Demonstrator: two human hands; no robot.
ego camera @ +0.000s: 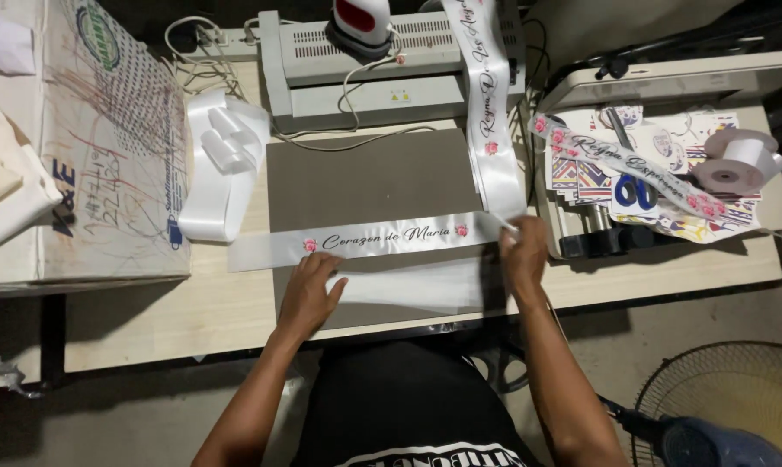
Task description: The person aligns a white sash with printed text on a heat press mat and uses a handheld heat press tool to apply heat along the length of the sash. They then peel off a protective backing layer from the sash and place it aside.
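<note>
Head view: hands (309,294) (522,259) flatten glossy satin ribbon (365,239).

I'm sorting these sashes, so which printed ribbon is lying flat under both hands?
The white printed ribbon lying crosswise on the grey mat; the other two printed ribbons hang over the machines behind and to the right.

Three printed ribbons: one (382,239) at six o'clock, one (486,104) at twelve, one (633,169) at three. One plain ribbon bundle (222,164) at ten o'clock, one ribbon roll (741,164), one small iron (362,22), one laminator (382,69), one fan (737,406).
</note>
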